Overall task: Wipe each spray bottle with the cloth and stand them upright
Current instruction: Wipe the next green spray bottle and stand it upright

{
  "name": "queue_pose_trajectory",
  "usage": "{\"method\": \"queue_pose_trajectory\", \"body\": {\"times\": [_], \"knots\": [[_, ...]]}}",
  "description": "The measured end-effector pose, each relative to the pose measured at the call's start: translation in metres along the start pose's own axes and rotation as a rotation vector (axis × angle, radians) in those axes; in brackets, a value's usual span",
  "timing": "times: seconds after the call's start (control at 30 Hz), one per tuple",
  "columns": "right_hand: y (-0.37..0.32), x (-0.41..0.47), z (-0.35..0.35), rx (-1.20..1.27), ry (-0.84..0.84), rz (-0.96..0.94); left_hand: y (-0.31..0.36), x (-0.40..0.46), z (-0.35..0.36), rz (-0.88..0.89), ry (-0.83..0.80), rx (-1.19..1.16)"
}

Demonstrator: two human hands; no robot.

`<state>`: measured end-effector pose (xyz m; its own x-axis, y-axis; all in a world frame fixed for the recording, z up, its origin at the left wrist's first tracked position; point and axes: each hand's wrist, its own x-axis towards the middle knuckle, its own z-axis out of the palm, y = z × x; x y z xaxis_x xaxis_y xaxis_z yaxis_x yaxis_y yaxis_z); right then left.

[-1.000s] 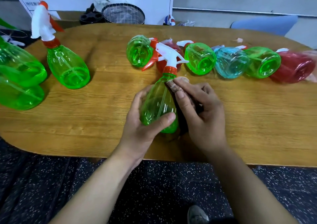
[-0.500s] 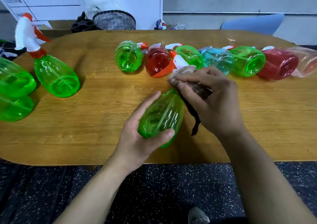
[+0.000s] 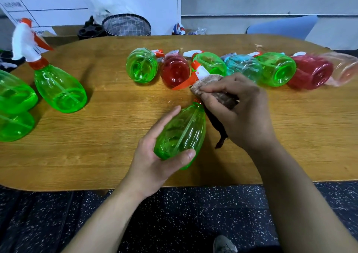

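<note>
left hand (image 3: 155, 156) holds the green spray bottle (image 3: 182, 134) by its fat lower end, thumb curled over the base, fingers stretched along its far side. bottle is tilted, neck pointing up and away toward the right hand (image 3: 238, 113), base hanging over the near edge of the counter (image 3: 100, 136).

right hand grips the brownish cloth (image 3: 209, 90), bunched at the bottle's neck and white-and-orange spray head (image 3: 199, 72); a dark tail of cloth hangs down under the palm, beside the bottle.

beyond the right hand: a row of bottles lying on their sides, bases toward the camera: green (image 3: 142, 67), red (image 3: 175, 70), green (image 3: 211, 63), blue (image 3: 244, 67), green (image 3: 277, 68), red (image 3: 310, 72), then a pale pink one (image 3: 342, 68), blurred.

far left of the left hand: an upright green bottle with white trigger (image 3: 58, 86), and more green bottles (image 3: 15, 105) at the frame edge, tops cut off.
</note>
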<state>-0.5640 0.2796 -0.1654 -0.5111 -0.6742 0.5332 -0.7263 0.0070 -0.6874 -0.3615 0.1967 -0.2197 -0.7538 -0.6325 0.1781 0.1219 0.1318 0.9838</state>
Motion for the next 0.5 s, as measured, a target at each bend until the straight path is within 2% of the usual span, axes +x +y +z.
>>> {"method": "queue_pose_trajectory", "body": {"times": [0.07,0.17,0.23,0.3,0.4,0.43,0.5], "knots": [[-0.001,0.002,-0.002,-0.002,0.005,-0.009,0.001,-0.001,0.001,0.010,-0.017,0.014],[-0.002,0.002,-0.002,-0.029,0.234,0.032,-0.001,-0.002,0.003,0.041,-0.039,0.092],[-0.005,0.002,0.000,-0.030,0.301,0.054,-0.002,-0.002,0.003,0.061,-0.052,0.151],[-0.009,0.001,0.004,-0.031,0.244,0.019,-0.002,-0.003,0.004,0.067,-0.053,0.182],[-0.016,-0.003,0.016,-0.047,0.072,-0.130,-0.002,-0.004,0.004,0.050,-0.047,0.197],[-0.018,-0.004,0.019,-0.067,0.060,-0.158,-0.002,-0.003,0.003,0.048,-0.045,0.210],[-0.017,-0.002,0.018,-0.089,0.151,-0.131,-0.002,-0.004,0.003,0.064,-0.054,0.254]]}}
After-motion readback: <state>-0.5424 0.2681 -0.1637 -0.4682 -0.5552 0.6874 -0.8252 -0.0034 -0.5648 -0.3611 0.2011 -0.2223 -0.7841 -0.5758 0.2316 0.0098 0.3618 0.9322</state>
